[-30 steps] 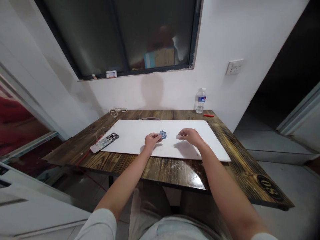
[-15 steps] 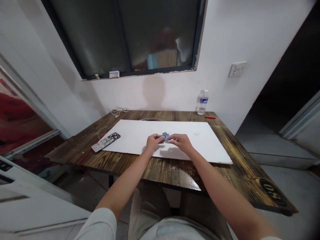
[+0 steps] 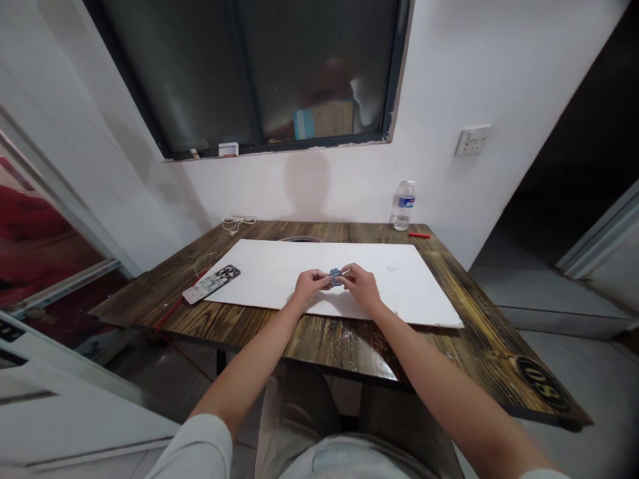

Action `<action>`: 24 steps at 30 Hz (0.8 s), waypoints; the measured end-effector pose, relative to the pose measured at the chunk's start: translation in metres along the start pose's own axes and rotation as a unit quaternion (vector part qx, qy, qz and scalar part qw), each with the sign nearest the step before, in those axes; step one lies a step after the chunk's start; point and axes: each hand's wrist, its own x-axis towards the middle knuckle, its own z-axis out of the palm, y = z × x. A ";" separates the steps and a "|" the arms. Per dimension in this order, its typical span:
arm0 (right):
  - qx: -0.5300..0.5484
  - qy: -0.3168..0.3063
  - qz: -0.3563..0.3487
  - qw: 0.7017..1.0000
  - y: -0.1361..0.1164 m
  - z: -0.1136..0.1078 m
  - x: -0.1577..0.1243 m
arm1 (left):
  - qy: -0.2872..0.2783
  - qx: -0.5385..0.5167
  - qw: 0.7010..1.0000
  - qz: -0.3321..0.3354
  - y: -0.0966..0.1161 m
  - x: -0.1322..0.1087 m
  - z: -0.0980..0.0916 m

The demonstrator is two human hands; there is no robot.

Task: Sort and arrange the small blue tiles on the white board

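Note:
A small blue-and-white flat piece (image 3: 336,277), perhaps folded card, is pinched above the middle of a white board (image 3: 389,296). My left hand (image 3: 312,285) grips it from the left and my right hand (image 3: 360,287) from the right. My fingertips hide part of it, and its exact material is too small to tell. Both hands hover over the board, with my forearms reaching across the dark wooden table (image 3: 319,336).
A phone in a patterned case (image 3: 211,284) lies at the board's left edge. Along the back of the table are a white cable (image 3: 238,224), a plastic water bottle (image 3: 405,206) and a red pen-like stick (image 3: 419,235). A red cord hangs off the left side.
My right hand has come in from the right and joined my left on the blue-and-white piece. The piece has shifted slightly rightward, and the view has tilted a little.

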 end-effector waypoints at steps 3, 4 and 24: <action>-0.015 0.004 -0.003 1.000 0.001 0.000 0.000 | -0.009 0.004 1.000 0.003 -0.001 0.000 0.000; -0.020 0.005 -0.004 1.000 0.001 -0.001 0.000 | -0.010 0.005 1.000 0.004 -0.001 0.000 0.000; -0.187 -0.031 0.127 0.974 0.002 -0.046 0.020 | 0.064 0.034 0.997 0.013 -0.008 0.008 -0.005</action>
